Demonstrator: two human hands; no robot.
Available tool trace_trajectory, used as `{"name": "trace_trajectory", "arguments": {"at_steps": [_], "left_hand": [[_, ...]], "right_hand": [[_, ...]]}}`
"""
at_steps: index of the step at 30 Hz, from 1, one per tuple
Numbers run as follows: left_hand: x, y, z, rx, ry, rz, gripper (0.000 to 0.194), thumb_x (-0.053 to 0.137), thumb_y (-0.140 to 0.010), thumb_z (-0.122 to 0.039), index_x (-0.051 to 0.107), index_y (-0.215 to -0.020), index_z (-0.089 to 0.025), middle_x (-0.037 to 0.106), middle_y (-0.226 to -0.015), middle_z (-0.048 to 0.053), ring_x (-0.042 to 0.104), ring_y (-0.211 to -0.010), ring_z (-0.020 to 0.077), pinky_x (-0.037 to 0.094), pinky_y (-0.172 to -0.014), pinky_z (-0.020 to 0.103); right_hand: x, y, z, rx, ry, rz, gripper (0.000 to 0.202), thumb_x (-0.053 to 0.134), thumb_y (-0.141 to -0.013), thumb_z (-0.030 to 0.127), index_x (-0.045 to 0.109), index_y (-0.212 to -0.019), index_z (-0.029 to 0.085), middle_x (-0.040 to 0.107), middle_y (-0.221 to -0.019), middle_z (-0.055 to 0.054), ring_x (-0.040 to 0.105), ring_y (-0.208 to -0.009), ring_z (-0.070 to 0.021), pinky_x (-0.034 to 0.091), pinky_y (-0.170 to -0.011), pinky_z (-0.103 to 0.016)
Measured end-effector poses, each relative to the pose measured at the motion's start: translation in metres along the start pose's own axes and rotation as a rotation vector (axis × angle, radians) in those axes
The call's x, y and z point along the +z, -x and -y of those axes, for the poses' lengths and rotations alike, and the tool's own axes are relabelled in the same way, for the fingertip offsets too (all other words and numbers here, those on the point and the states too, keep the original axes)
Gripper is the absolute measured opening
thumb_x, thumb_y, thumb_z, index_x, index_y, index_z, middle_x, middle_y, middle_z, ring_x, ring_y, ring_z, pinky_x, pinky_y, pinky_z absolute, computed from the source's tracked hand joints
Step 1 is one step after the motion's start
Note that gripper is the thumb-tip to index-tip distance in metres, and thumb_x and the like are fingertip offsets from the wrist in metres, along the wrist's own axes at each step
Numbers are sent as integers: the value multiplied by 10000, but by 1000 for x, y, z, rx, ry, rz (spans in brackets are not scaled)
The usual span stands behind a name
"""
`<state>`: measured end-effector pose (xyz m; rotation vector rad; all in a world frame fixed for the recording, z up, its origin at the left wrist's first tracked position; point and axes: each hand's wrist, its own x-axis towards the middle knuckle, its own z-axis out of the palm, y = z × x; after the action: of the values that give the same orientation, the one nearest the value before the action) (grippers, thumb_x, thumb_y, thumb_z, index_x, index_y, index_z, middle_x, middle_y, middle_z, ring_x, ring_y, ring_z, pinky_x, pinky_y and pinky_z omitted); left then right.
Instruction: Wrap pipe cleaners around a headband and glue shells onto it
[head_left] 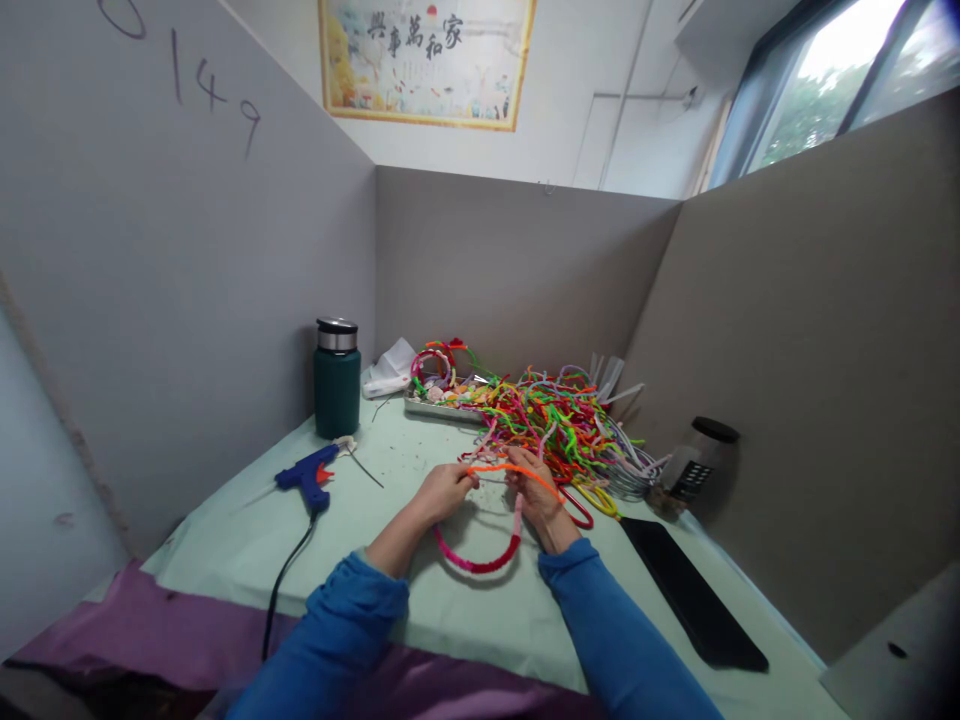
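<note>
Between my two hands stretches an orange pipe cleaner [495, 467]. My left hand [448, 492] pinches one end, fingers closed. Closed fingers of my right hand [534, 484] grip it further along, and its free end runs down past the wrist. Below hangs a curved band wrapped in pink and red fuzzy pipe cleaner [480, 567], forming a loop with the hands at its upper side. A pale pink stretch sits near my right hand. Where the band meets my fingers is partly hidden.
A heap of colourful pipe cleaners [555, 420] lies behind the hands, beside a metal tray [442, 409]. At left are a blue glue gun [306, 478] and a green bottle [337, 385]. Yellow-handled scissors [598, 500], a black phone-like slab [694, 590] and a clear jar [690, 465] lie right.
</note>
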<state>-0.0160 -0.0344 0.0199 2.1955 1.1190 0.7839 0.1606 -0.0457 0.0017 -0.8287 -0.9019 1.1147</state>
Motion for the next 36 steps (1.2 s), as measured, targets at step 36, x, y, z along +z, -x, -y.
{"name": "trace_trajectory", "arguments": {"at_steps": [36], "left_hand": [[-2,9,-11,182,251,-43,331,577,-763,-319,540,-1040,-142,441,-539,-85,369,-486,79,276,-506,198]], "right_hand": [[0,-3,-13,146,176,147,381,751,-600,495,573,-631,160,490,-531,48,372,-450,-68,255,-450,-221]]}}
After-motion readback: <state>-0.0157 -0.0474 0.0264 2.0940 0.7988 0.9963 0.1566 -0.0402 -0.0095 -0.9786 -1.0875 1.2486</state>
